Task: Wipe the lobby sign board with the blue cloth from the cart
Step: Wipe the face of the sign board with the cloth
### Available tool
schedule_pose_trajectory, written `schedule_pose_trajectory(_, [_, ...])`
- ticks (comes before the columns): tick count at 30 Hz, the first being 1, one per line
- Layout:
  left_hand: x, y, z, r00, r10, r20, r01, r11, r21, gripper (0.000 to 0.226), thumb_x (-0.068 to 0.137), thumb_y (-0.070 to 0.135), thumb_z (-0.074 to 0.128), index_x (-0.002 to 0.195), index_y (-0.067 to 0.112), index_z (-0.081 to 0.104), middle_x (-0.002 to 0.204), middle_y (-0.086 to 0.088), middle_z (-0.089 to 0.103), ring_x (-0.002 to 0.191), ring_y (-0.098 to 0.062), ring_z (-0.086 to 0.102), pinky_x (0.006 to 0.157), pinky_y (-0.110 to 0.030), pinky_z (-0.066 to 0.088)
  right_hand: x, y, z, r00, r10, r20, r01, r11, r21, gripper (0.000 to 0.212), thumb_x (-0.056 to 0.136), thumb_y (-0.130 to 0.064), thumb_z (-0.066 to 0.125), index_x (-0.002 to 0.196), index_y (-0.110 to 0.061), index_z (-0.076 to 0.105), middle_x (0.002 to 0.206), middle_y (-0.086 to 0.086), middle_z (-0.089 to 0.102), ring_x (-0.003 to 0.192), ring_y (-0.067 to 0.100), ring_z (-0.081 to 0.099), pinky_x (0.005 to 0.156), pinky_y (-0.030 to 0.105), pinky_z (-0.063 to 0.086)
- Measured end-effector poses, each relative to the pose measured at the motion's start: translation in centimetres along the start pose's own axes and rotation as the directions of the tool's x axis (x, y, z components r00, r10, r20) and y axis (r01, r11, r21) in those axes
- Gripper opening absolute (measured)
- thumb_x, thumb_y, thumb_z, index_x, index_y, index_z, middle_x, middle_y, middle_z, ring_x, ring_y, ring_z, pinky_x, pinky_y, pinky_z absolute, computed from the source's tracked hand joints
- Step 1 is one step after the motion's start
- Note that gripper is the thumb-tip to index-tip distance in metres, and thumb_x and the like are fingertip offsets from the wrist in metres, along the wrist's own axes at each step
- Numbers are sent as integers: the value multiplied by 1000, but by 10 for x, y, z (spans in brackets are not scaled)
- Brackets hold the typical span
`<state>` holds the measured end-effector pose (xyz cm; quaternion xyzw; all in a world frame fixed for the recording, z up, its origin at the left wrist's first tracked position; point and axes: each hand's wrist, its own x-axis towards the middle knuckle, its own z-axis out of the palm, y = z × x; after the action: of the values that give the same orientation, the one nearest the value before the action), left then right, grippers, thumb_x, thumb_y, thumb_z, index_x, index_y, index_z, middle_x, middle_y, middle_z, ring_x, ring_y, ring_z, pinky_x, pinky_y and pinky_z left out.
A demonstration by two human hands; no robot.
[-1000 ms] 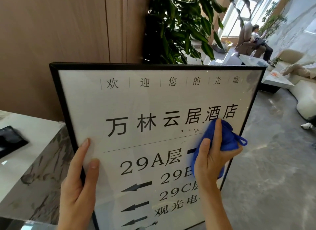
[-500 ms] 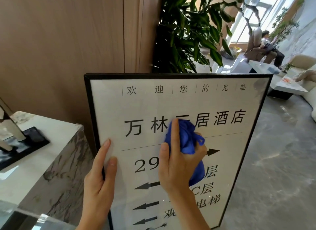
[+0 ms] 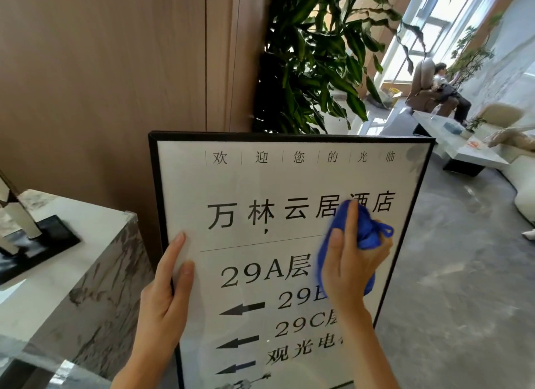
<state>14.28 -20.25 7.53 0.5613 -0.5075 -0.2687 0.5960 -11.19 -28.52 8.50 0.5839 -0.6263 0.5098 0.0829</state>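
Observation:
The sign board [image 3: 289, 180] stands upright in front of me, white with a thin black frame, Chinese characters and left-pointing arrows. My left hand [image 3: 165, 296] grips its left edge, fingers spread over the glass. My right hand [image 3: 351, 261] presses a bunched blue cloth [image 3: 366, 229] against the right half of the board, just under the big line of characters. The cloth and hand cover part of the text there.
A marble-topped counter [image 3: 72, 273] with a black-based stand [image 3: 40, 238] is at my left. A wood-panelled wall and a tall leafy plant [image 3: 315, 58] rise behind the board. To the right lie grey floor, a low table [image 3: 463, 154], pale sofas and a seated person [image 3: 445, 90].
My right hand swept the cloth from the right side to the middle of the board, then back to the right. The left hand kept its hold on the left edge.

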Motion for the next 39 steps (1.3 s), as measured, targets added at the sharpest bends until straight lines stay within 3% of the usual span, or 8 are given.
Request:
schedule_pose_trajectory(4, [-1, -7, 3, 1000, 10, -8, -10, 1000, 20, 58, 96, 29, 47, 125, 78, 35, 107, 56, 54, 95, 28, 56, 68, 7, 43, 30, 35, -11, 978, 174, -117, -170, 984, 43, 52, 103, -42, 34, 151, -57, 19, 137, 24, 32, 118, 44, 43, 102, 63, 41])
schedule_pose_trajectory(8, [-6, -14, 6, 997, 48, -60, -45, 998, 40, 60, 97, 24, 46, 127, 75, 36, 105, 57, 52, 89, 31, 54, 68, 9, 40, 34, 37, -8, 969, 161, -188, -143, 984, 106, 49, 104, -45, 38, 148, -60, 23, 129, 7, 31, 115, 41, 47, 98, 61, 45])
schedule_pose_trajectory(14, [-4, -26, 9, 996, 63, -64, -62, 998, 19, 62, 98, 22, 45, 128, 75, 38, 110, 51, 56, 91, 22, 60, 70, 4, 45, 32, 7, 4, 984, 150, -99, -131, 976, 172, 49, 105, -47, 34, 152, -34, 31, 135, 28, 36, 113, 39, 51, 94, 58, 50])
schedule_pose_trajectory(19, [5, -25, 9, 988, 142, -55, -141, 990, 13, 65, 98, 15, 45, 131, 71, 39, 112, 51, 56, 92, 23, 60, 71, 5, 45, 10, -46, 30, 1000, 11, -12, -10, 996, 85, 64, 102, -63, 22, 154, -28, 33, 132, -7, 28, 114, 6, 45, 94, 28, 47])
schedule_pose_trajectory(23, [6, -34, 10, 988, 136, -68, -137, 990, -12, 57, 98, 24, 44, 129, 72, 40, 106, 41, 65, 83, 12, 66, 65, 1, 48, -16, -87, 48, 978, -209, 9, 208, 975, 80, 39, 104, -45, 43, 141, -33, 45, 116, -24, 37, 94, -3, 35, 77, 21, 39])
schedule_pose_trajectory(28, [11, -38, 10, 988, 147, -51, -147, 989, -12, 46, 105, 32, 45, 129, 72, 40, 98, 38, 66, 70, 6, 64, 56, -5, 51, -60, -89, 60, 837, -499, 223, 520, 853, -42, 54, 105, -37, 45, 156, -25, 30, 94, 8, 59, 78, 23, 54, 68, 41, 43])
schedule_pose_trajectory(34, [6, -38, 8, 983, 185, -22, -185, 983, -20, 46, 100, 36, 42, 135, 66, 41, 109, 43, 62, 83, 15, 63, 67, -5, 52, -108, -50, 46, 685, -686, 246, 724, 679, -123, 43, 104, -41, 42, 146, -33, 40, 110, -2, 40, 96, 21, 47, 85, 41, 39])
schedule_pose_trajectory(39, [-6, -37, 4, 985, 169, -29, -169, 985, -21, 38, 101, 53, 42, 137, 63, 41, 109, 33, 67, 84, 0, 70, 69, -18, 60, -101, -25, 31, 699, -637, 325, 698, 706, -117, 47, 103, -43, 41, 148, -31, 39, 101, 5, 55, 88, 24, 55, 83, 43, 38])
